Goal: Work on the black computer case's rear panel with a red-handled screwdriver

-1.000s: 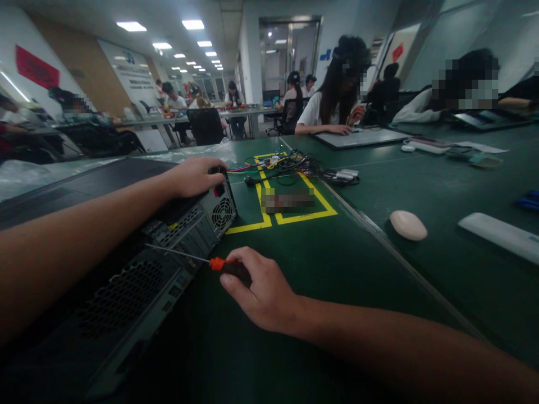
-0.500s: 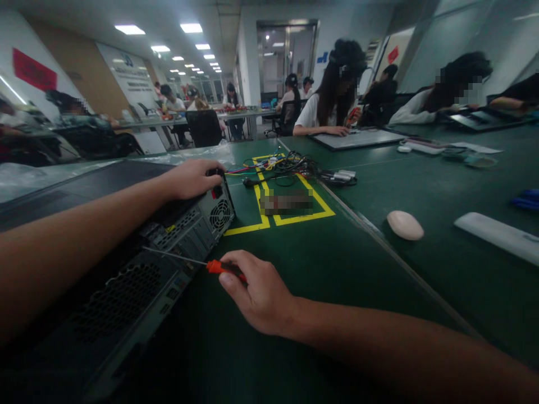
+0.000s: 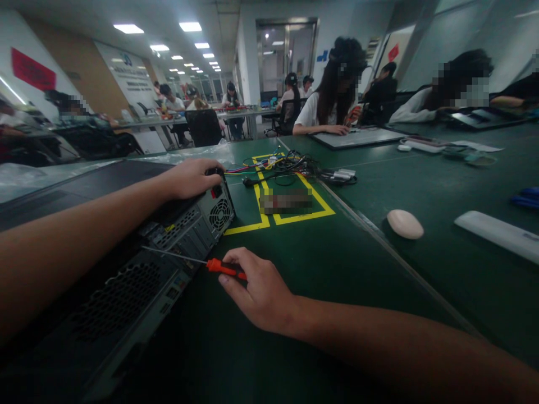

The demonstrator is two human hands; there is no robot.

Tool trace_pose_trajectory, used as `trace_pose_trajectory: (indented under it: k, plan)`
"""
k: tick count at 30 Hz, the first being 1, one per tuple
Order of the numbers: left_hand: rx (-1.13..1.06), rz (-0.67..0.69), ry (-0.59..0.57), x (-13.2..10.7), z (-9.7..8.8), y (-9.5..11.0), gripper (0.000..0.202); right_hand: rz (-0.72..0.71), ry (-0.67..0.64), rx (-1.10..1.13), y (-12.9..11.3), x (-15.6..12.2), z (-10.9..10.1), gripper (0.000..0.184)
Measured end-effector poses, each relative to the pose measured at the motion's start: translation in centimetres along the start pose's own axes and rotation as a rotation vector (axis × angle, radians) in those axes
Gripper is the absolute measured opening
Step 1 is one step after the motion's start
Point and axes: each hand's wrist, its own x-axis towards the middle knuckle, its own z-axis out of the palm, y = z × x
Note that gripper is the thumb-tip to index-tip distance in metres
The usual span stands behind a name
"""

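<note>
"And the screwdriver (image 3: 214, 266)?"

"In the right hand (image 3: 259, 289), fingers and thumb curled around the red-and-black handle. Points left, across the rear of the computer case (image 3: 122, 297). With the tip so dark, touching or just short of the metal: can't tell."

"And the left hand (image 3: 193, 177)?"

"Well apart from the right, laid over the far rear corner of the case. Gripping or merely resting: can't tell."

"On what surface?"

"On a green table (image 3: 357, 280), marked with yellow tape (image 3: 303, 217). Beyond the right hand, a pixelated object (image 3: 290, 201) across the tape; farther back, a tangle of cables (image 3: 295, 164). To the right, a pale oval object (image 3: 405, 224) beside a long white one (image 3: 497, 233)."

"And around?"

"Across the table, a person (image 3: 328, 95) at a flat grey panel (image 3: 362, 137). Deeper in the room, other people (image 3: 174, 100), seated under rows of ceiling lights (image 3: 190, 26). On the left wall, a red poster (image 3: 32, 68)."
</note>
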Motion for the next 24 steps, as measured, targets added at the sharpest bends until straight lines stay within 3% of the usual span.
trace_pose_trajectory:
  k: [24]
  plan:
    - [0.012, 0.000, -0.016, 0.11, 0.05, -0.04, 0.063, 0.013, -0.012, -0.006, -0.02, -0.02, -0.13, 0.021]
